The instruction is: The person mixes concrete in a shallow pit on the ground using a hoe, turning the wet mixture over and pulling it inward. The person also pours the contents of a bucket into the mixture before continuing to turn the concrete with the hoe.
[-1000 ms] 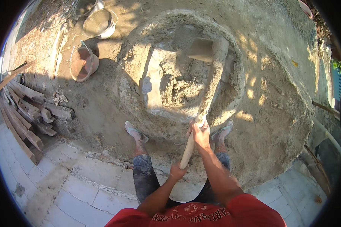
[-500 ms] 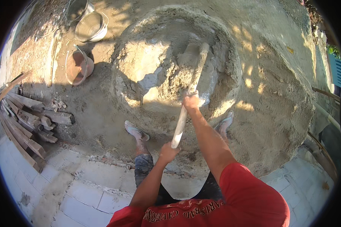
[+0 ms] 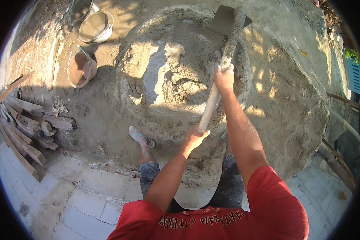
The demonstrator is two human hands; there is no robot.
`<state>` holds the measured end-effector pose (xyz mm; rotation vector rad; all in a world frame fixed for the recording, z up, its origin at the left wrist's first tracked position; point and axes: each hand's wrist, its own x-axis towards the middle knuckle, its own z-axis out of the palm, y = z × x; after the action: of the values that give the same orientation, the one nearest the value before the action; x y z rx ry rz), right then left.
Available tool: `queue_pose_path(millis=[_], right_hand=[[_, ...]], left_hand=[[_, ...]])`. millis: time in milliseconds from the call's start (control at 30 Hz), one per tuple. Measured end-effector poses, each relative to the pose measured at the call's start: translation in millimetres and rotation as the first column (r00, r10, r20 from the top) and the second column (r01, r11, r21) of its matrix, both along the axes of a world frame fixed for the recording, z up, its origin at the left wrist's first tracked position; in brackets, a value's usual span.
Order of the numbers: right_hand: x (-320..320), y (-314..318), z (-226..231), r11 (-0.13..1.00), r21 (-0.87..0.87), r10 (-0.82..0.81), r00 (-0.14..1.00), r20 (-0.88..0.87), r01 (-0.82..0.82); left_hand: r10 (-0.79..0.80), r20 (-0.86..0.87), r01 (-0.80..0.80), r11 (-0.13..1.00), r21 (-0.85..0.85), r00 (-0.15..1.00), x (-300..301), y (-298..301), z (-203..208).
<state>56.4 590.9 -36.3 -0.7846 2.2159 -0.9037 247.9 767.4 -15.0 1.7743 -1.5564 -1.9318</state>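
While L hand (image 3: 195, 137) & R hand (image 3: 224, 78) grip hoe (image 3: 229, 50), buckets (image 3: 104, 35), planks (image 3: 61, 122) clutter L side.

Both arms (image 3: 244, 128) reach forward, the right hand (image 3: 224, 77) clenched farther out than the curled left hand (image 3: 194, 138).

Shirt (image 3: 278, 218): red, with a curved row of dark, pale-edged lettering (image 3: 182, 223) across the front
Sleeves (image 3: 264, 182): red, short, loose
Trousers (image 3: 150, 176): dark, cropped above the ankles, speckled pale
Sandals (image 3: 152, 143): light-coloured
Hands (image 3: 224, 79): bare
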Motion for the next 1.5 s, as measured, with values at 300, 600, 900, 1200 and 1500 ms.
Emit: queue_pose_path(millis=[300, 600, 900, 1200, 1500], right_hand=[[181, 117, -36, 0.767, 0.641, -0.213, 0.950, 0.228, 0.017], [198, 96, 72, 0.988, 0.156, -0.059, 0.863, 0.502, -0.023], [109, 17, -48, 0.705, 0.441, 0.457, 0.831, 0.316, -0.555], [95, 160, 96, 0.851, 0.425, 0.005, 0.815, 0.580, -0.308], [9, -36, -27, 0.954, 0.251, 0.049, 0.909, 0.414, -0.166]], left_hand=[[-0.036, 0.152, -0.052, 0.842, 0.536, 0.988, 190, 60, 124], [0.053, 0.273, -0.136, 0.946, 0.294, 0.960, 170, 90, 121], [0.603, 0.169, -0.551, 0.535, 0.640, 0.780, 13, 61, 62], [0.259, 0.188, -0.318, 0.690, 0.650, 0.947, 32, 193, 182], [0.227, -0.148, -0.146, 0.894, 0.424, 0.963, 29, -31, 28]])
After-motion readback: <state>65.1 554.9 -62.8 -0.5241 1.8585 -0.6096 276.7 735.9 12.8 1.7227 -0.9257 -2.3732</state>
